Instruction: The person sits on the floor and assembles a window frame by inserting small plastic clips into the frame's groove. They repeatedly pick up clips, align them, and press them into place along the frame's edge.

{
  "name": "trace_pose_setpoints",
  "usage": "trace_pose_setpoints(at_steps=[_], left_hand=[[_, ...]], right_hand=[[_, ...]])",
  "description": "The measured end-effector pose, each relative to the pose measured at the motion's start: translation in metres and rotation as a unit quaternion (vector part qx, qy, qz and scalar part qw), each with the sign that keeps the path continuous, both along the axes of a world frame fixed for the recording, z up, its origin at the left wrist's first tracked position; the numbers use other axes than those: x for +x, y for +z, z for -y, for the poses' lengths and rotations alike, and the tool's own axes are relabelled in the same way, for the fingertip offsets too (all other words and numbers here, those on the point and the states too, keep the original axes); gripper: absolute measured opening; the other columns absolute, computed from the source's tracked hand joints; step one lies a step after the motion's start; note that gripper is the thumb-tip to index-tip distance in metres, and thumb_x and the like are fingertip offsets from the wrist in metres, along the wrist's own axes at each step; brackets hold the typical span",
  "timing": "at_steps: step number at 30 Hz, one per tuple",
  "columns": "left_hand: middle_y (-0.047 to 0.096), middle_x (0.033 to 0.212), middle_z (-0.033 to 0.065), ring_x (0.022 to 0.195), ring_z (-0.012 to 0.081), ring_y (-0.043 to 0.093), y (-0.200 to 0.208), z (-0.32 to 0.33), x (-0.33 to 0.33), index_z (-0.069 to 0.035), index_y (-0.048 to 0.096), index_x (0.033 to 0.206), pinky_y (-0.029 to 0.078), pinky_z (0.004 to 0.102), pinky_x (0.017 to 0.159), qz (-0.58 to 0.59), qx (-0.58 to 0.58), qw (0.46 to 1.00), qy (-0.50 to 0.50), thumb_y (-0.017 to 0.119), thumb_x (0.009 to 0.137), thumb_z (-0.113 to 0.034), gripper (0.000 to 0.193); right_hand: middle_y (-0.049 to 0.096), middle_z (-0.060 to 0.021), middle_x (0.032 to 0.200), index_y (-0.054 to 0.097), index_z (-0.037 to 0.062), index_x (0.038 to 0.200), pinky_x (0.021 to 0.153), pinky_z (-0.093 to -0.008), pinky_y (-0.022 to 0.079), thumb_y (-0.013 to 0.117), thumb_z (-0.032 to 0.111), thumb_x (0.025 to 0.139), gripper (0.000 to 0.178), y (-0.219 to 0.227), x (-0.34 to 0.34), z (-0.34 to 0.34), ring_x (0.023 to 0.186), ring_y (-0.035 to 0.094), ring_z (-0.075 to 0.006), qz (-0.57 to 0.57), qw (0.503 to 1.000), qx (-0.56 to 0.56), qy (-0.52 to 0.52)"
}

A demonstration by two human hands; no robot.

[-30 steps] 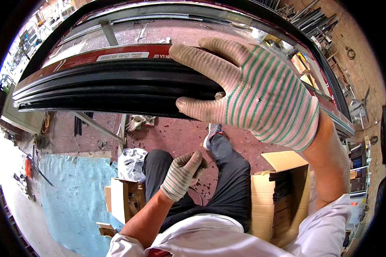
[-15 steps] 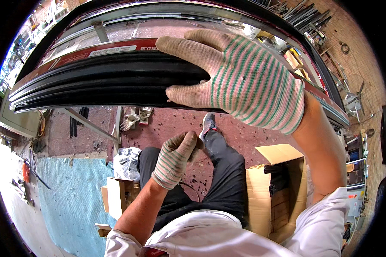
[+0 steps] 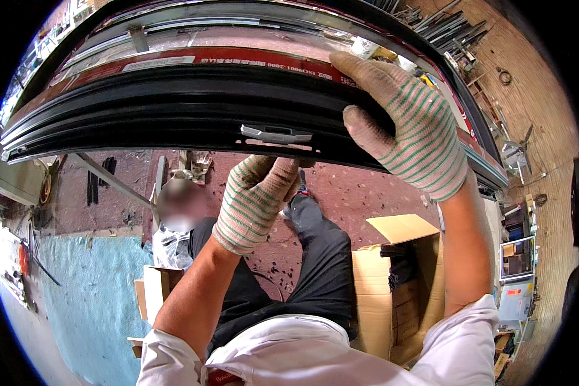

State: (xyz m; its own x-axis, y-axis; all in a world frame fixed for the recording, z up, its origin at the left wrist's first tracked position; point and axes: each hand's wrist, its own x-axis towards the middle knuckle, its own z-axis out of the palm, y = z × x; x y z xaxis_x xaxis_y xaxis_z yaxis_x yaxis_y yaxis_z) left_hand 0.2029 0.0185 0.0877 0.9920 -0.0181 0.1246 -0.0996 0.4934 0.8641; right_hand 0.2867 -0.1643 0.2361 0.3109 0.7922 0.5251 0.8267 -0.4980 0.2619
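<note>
A long black grooved metal window frame point(image 3: 167, 106) spans the view in front of me, with red printed film point(image 3: 238, 61) along its upper side. Set into its near face is a silver latch piece point(image 3: 276, 134), with small slots cut below it. My left hand point(image 3: 251, 202), in a striped knit glove, is closed just under the frame's lower edge below the latch; its fingertips are partly hidden, and I cannot make out what they hold. Gloved likewise, my right hand point(image 3: 418, 128) grips the frame to the right, thumb on the black face and fingers over the filmed side.
An open cardboard box point(image 3: 373, 276) with black pieces inside stands by my right leg. Smaller boxes point(image 3: 156, 293) and a clear plastic bag point(image 3: 174, 248) lie at my left. Further left is a blue sheet point(image 3: 96, 296). Metal lengths point(image 3: 441, 29) are piled at far right.
My right hand has shifted right and taken hold of the frame, uncovering the silver latch. My left hand has risen from above my lap to the frame's lower edge.
</note>
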Motion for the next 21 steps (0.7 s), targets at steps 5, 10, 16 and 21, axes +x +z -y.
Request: trace_pose_setpoints(at_steps=[5,10,16,21], left_hand=[[0.063,0.081,-0.0049,0.068,0.0037,0.052,-0.001,0.002,0.001,-0.009,0.07,0.105,0.043,0.0202,0.061,0.015,-0.035,0.998,0.044,0.063,0.099,-0.022,0.017],[0.057,0.067,-0.0029,0.054,0.0039,0.044,-0.011,-0.004,0.004,-0.007,0.069,0.101,0.032,0.0208,0.047,-0.002,0.064,0.991,0.114,0.062,0.099,-0.034,0.028],[0.05,0.062,-0.003,0.046,0.0027,0.035,-0.019,-0.014,-0.021,0.0,0.066,0.103,0.026,0.0204,0.041,-0.056,0.091,0.989,0.102,0.057,0.102,-0.029,0.03],[0.047,0.062,-0.0047,0.05,0.0044,0.037,0.001,-0.037,-0.049,-0.004,0.061,0.097,0.023,0.0211,0.043,0.058,0.227,0.937,0.259,0.059,0.1,-0.036,0.032]], right_hand=[[0.069,-0.0108,0.11,0.066,0.0132,0.122,0.081,-0.04,0.055,0.07,0.029,0.085,0.04,-0.008,-0.001,-0.001,0.095,0.068,-0.0301,0.077,0.996,0.05,-0.006],[0.068,-0.0087,0.102,0.066,0.007,0.109,0.084,-0.0394,0.052,0.072,0.013,0.079,0.031,-0.036,-0.041,0.011,0.093,0.065,-0.0278,0.076,0.974,0.21,0.041],[0.067,-0.0107,0.092,0.067,0.0034,0.096,0.066,-0.0318,0.052,0.071,0.002,0.082,0.015,-0.134,-0.088,0.014,0.076,0.065,-0.0216,-0.24,0.89,0.382,-0.059],[0.069,-0.005,0.094,0.063,0.003,0.112,0.075,-0.0235,0.052,0.063,0.008,0.094,0.019,-0.171,-0.065,-0.006,0.084,0.064,-0.0093,-0.421,0.751,0.508,-0.001]])
